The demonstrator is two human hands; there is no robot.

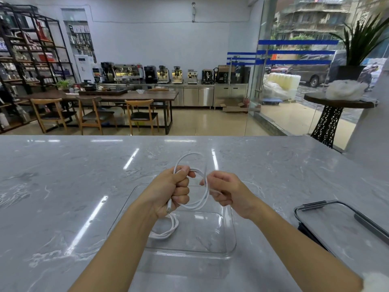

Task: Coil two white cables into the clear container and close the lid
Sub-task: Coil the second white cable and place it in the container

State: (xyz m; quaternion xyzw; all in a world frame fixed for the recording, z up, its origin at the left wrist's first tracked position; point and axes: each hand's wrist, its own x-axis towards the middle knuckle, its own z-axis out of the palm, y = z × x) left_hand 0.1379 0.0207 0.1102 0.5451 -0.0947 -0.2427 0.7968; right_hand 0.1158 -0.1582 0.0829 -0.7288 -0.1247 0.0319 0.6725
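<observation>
A white cable [203, 193] is looped in the air above the clear container [228, 245]. My left hand [173, 192] is closed around the gathered loops, with a plug end sticking out below the fist. My right hand [226, 193] pinches the same cable on its right side. A second white cable [168, 230] lies coiled inside the container at its left, partly hidden by my left forearm. The clear lid [341, 224] with dark clips lies flat on the counter to the right.
The container sits on a grey marble counter [63, 186] whose far edge runs across the middle of the view. Beyond it is a room with a wooden table, chairs, shelves and coffee machines. A round side table [336, 103] stands at the right.
</observation>
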